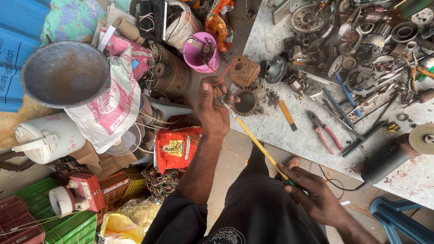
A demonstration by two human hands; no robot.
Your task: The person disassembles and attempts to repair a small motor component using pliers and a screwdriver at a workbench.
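From the head camera, the left hand [212, 110] is raised in front of the body, its fingers curled around a small metal part with a thin red wire [222, 77] looping up from it; the part itself is mostly hidden by the fingers, so its kind cannot be told. The right hand [312, 192] is lower, closed in a fist on the dark green handle of a long screwdriver with a yellow shaft [255, 141]. The shaft runs slantwise up to the left hand, and its metal tip meets the held part just beside the thumb.

Behind the left hand, a rusty round metal ring housing [246, 102] lies at the edge of the grey stone workbench [312, 144]. Red-handled pliers [324, 132] lie on the bench to the right, among loose motor parts and blue-handled tools. To the left, a pink plastic bucket [202, 53], a large dented metal bowl [65, 74] and a red printed packet [177, 147] sit in the clutter.
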